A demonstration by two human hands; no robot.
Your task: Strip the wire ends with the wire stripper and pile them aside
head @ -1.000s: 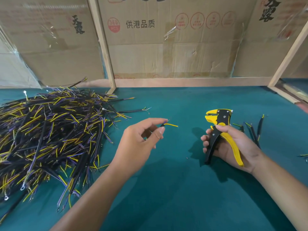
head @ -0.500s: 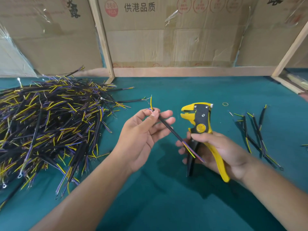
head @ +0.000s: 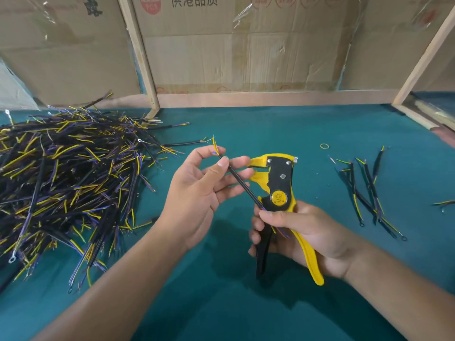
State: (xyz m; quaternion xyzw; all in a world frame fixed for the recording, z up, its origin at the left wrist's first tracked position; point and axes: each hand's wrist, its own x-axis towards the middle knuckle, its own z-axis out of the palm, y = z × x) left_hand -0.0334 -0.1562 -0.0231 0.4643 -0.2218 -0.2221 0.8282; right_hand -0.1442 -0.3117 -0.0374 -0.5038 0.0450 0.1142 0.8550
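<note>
My left hand [head: 199, 190] pinches a black wire [head: 240, 184] near its upper end, where yellow and purple cores stick out. The wire slants down to the right, and its lower end lies under the thumb of my right hand [head: 310, 238]. That hand grips the yellow and black wire stripper [head: 279, 187] by its handles, jaws pointing left and slightly apart, just right of my left fingertips. A large heap of black, yellow and purple wires [head: 66, 183] covers the table's left side. A small group of wires [head: 366, 190] lies at the right.
The table has a green cloth top [head: 221, 291]. Cardboard boxes and wooden slats [head: 246, 57] wall off the back. A small yellow rubber band [head: 324, 146] lies behind the stripper. One loose wire end [head: 444, 202] shows at the far right edge.
The left hand has turned the wire from pointing right to slanting down across to the right hand. The right hand with the stripper has come nearer the left, and its thumb now holds the wire's lower end.
</note>
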